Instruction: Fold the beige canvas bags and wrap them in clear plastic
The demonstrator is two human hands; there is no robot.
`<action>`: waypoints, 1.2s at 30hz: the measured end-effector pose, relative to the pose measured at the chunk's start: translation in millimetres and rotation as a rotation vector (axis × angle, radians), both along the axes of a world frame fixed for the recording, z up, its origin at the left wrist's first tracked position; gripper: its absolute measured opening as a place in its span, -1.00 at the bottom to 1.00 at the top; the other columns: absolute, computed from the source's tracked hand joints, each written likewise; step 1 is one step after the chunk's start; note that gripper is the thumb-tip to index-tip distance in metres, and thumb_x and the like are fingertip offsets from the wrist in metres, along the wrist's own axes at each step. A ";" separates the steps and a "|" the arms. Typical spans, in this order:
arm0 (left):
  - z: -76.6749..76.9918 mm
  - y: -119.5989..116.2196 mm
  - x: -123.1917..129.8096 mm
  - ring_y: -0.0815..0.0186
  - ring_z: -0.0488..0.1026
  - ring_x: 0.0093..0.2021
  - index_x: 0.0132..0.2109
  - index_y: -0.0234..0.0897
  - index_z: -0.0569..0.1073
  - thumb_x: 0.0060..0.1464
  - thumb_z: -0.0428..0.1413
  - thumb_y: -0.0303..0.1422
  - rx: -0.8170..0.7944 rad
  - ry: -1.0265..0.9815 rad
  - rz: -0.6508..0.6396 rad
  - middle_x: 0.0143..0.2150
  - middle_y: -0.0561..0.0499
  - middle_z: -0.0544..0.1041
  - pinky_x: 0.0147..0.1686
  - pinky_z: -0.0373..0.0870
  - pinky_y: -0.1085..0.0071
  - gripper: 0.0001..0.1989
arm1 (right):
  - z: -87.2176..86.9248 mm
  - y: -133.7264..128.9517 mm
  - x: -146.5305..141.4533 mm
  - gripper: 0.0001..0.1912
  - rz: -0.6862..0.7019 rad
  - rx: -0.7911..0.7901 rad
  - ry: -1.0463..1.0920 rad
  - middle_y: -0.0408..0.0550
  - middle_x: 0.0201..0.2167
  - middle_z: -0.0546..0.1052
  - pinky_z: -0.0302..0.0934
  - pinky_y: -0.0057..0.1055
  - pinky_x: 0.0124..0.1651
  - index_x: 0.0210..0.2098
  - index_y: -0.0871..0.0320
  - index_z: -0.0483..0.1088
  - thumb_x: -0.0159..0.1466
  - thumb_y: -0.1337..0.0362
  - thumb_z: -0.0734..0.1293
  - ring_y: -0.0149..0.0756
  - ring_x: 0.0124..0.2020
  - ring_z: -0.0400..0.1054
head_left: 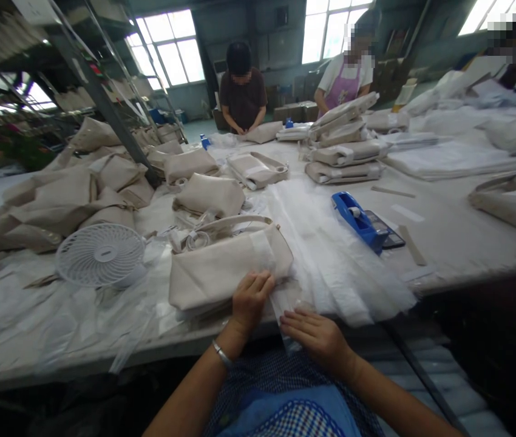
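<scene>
A beige handbag (212, 273) lies in front of me near the table edge, its strap looped behind it. My left hand (252, 298), with a silver bracelet at the wrist, is at the bag's lower right, its fingers curled closed on the edge of a clear plastic bag. That clear plastic bag (285, 303) hangs over the table edge between my hands. My right hand (315, 337) rests on its right side with the fingers stretched out. Sheer white plastic bags (331, 267) are spread to the right of the handbag.
A white fan (101, 255) stands at the left, before piled beige bags (57, 200). A blue tape dispenser (360, 223) and a phone (388, 233) lie at the right. Stacked wrapped bags (344, 152) sit farther back. Two people work across the table (449, 243).
</scene>
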State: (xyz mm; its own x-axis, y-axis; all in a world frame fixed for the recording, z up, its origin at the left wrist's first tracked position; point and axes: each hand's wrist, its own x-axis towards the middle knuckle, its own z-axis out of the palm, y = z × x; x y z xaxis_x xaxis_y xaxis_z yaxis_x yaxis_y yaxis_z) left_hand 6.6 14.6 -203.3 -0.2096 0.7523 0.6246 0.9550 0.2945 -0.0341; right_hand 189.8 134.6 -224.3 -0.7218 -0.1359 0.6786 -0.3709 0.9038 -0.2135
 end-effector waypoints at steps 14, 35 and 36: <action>-2.9 -15.6 -1.9 0.26 0.52 0.04 0.04 -0.26 0.48 0.28 0.02 -0.52 -0.016 -0.074 -0.088 0.03 -0.03 0.58 0.15 0.47 0.29 -0.74 | 93.6 71.8 -108.0 -0.75 0.022 -0.083 -0.165 -0.17 -0.26 0.66 0.44 -0.42 -0.11 -0.13 0.01 0.58 0.35 0.38 0.27 -0.33 -0.23 0.55; 11.9 -6.7 -2.2 0.23 0.50 0.01 0.17 -0.28 0.43 0.13 0.04 -0.69 -0.047 -0.251 0.049 0.13 -0.04 0.54 0.00 0.55 0.40 -0.51 | 73.7 107.3 -131.2 -0.74 -0.380 -0.042 -0.043 0.01 0.07 0.54 0.27 -0.15 0.19 0.07 0.07 0.37 0.39 0.28 0.30 -0.19 0.03 0.45; 10.7 -7.6 -1.9 0.23 0.49 0.03 0.19 -0.27 0.42 0.13 0.03 -0.69 -0.046 -0.264 0.042 0.14 -0.03 0.53 0.01 0.54 0.39 -0.49 | 79.1 117.8 -111.7 -0.72 -0.430 0.009 -0.018 0.01 0.11 0.52 0.19 -0.08 0.27 0.08 0.06 0.37 0.38 0.29 0.30 -0.16 0.11 0.41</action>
State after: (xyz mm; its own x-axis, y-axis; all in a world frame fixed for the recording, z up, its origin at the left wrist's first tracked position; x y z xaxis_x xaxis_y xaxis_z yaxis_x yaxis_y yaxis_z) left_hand 4.7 7.0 -192.7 -0.3925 0.7660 0.5092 0.9196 0.3379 0.2005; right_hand 78.1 252.4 -145.2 -0.7259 0.1744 0.6653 0.0443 0.9772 -0.2078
